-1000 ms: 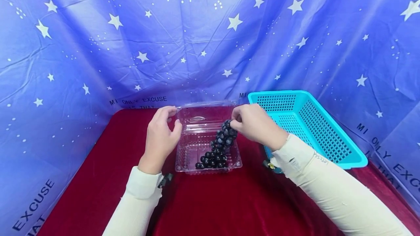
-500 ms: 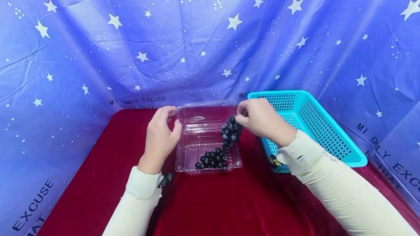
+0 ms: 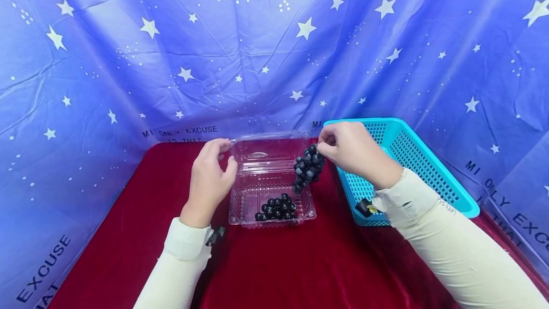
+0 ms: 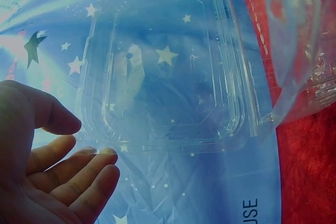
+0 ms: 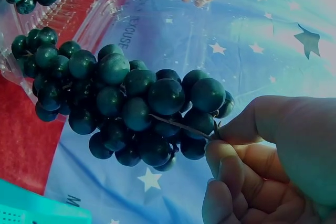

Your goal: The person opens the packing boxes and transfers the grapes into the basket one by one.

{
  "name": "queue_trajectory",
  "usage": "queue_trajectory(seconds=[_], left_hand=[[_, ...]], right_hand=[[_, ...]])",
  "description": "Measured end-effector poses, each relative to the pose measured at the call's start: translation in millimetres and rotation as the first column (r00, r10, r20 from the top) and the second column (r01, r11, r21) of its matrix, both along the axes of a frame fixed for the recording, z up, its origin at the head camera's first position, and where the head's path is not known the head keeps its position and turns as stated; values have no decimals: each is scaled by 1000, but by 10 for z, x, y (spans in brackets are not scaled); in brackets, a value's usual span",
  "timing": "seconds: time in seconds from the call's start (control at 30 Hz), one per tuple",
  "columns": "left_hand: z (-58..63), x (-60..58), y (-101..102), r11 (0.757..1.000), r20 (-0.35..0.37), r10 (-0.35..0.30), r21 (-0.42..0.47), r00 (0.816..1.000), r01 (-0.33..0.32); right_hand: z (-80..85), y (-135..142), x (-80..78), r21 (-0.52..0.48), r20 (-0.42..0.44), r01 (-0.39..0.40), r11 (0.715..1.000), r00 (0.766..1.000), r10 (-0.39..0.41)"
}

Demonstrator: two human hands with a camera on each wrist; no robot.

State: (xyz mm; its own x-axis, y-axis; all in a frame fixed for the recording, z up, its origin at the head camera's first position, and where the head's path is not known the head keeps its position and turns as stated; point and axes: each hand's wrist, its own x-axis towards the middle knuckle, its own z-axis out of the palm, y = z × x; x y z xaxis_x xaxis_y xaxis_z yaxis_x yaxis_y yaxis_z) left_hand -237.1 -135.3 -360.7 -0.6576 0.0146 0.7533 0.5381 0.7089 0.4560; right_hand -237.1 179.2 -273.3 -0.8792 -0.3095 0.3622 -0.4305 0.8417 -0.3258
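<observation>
Note dark grape bunch point(image 3: 309, 168), pinched by stem in right hand point(image 3: 351, 149), hanging near right rim of clear box point(image 3: 249, 197). See second bunch point(image 3: 278, 208) lying in box. Find left hand point(image 3: 210, 175) loosely spread at edge of open lid point(image 3: 270, 149); cannot tell contact. Observe turquoise basket point(image 3: 424, 175) on red worktop point(image 3: 283, 266).

Container point(image 3: 253, 190): clear plastic, hinged lid point(image 3: 274, 149) raised, on table point(image 3: 274, 271) near far edge | Held bunch point(image 3: 309, 167): dark grapes, tapered, hung aslant by stem above container's right edge | Second bunch point(image 3: 276, 208): dark grapes, lying in container by near edge
</observation>
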Motion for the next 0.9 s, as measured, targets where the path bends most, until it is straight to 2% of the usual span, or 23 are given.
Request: queue_trajectory(seconds=[0.9], left_hand=[[-17, -19, -6, 1000, -7, -2, 0, 1000, 2]], right_hand=[[158, 216, 40, -15, -34, 48, 999, 998, -49]])
